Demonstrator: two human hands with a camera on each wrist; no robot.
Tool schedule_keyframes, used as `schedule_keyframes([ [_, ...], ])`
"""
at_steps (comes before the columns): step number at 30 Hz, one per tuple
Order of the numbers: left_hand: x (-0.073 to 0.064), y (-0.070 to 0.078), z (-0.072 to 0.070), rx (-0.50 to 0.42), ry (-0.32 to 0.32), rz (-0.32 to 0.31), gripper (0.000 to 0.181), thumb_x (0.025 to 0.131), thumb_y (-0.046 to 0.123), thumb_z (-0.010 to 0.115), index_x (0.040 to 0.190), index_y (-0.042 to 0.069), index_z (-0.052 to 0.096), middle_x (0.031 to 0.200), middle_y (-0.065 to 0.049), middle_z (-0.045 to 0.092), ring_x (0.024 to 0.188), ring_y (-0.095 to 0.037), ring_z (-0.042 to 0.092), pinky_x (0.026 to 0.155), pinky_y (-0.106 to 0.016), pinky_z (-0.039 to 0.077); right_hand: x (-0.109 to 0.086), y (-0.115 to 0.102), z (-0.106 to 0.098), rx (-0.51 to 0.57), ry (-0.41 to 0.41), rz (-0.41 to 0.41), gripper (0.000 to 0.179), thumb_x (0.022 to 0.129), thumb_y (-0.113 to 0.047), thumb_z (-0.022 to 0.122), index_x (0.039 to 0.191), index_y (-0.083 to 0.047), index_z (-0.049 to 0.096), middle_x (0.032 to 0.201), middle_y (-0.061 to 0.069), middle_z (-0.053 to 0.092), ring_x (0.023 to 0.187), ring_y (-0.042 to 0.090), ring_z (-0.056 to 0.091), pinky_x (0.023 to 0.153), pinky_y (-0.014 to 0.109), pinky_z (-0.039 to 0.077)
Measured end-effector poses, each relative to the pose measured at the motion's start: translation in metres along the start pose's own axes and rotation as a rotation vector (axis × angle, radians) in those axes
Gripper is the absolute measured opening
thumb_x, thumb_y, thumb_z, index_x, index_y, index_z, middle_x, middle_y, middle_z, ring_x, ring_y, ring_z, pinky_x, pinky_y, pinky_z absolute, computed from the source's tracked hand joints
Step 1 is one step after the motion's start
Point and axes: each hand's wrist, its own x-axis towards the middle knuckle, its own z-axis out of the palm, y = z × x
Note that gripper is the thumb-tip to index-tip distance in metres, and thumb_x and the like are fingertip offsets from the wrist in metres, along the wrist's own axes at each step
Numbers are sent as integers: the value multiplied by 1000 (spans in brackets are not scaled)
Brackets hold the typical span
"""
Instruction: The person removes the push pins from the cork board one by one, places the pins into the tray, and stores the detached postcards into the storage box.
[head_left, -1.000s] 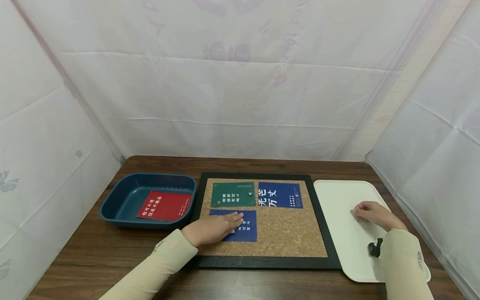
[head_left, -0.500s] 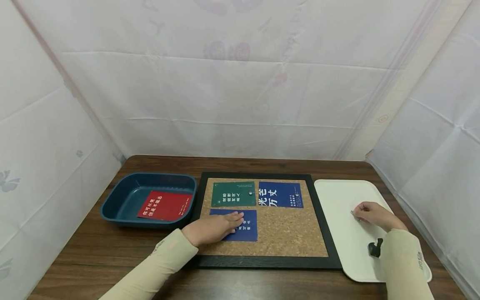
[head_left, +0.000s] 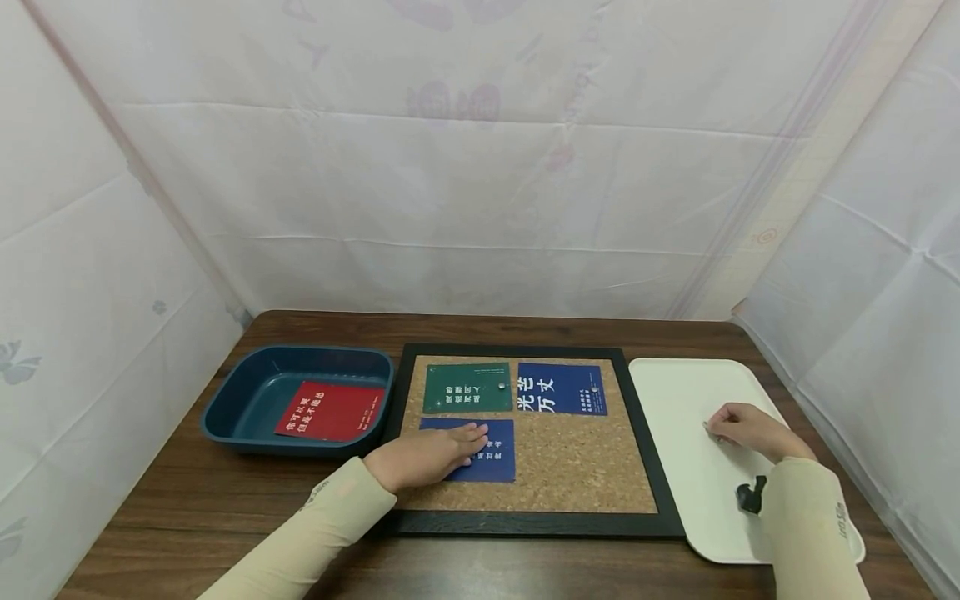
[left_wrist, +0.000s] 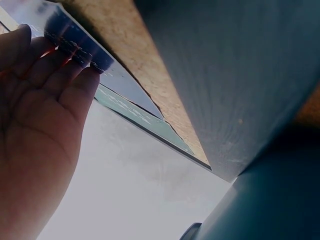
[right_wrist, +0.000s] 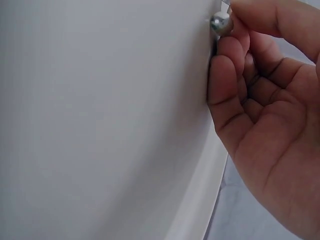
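My left hand (head_left: pixel 427 460) lies with straight fingers across a blue card (head_left: pixel 498 467) on the framed cork board (head_left: pixel 577 467), covering part of its white lettering. In the left wrist view, the fingertips (left_wrist: pixel 90 75) press on that card near its printed lines. Over the white tray (head_left: pixel 675 467), my right hand (head_left: pixel 750 429) has its fingers curled, thumb and fingertips together at a small silver round-headed push pin (right_wrist: pixel 221 23). A green card (head_left: pixel 467 388) and another blue card (head_left: pixel 561 389) lie along the board's far side, with small shiny pin heads on them.
A dark teal basin (head_left: pixel 255 392) stands left of the board, with a red card (head_left: pixel 330 411) inside. On the tray, close to the right sleeve, sits a small black object (head_left: pixel 750 496). White sheeting (head_left: pixel 480 183) hangs behind the wooden table (head_left: pixel 225 500).
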Motion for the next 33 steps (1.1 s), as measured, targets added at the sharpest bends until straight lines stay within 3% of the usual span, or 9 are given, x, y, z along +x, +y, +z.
schedule_keyframes([
  [9, -1, 1, -1, -7, -4, 3, 43, 103, 23, 45, 145, 14, 45, 155, -3, 36, 142, -19, 36, 108, -39, 42, -2, -1, 0, 23, -5, -3, 22, 96, -22, 56, 86, -3, 52, 77, 2, 46, 77, 17, 43, 64, 28, 35],
  [33, 0, -1, 0, 17, 6, 16, 42, 103, 23, 45, 144, 13, 45, 154, -3, 37, 141, -17, 36, 108, -37, 42, -1, -1, -4, 27, 8, 15, 24, 95, -26, 58, 86, -4, 55, 82, 2, 52, 80, 15, 47, 69, 27, 39],
])
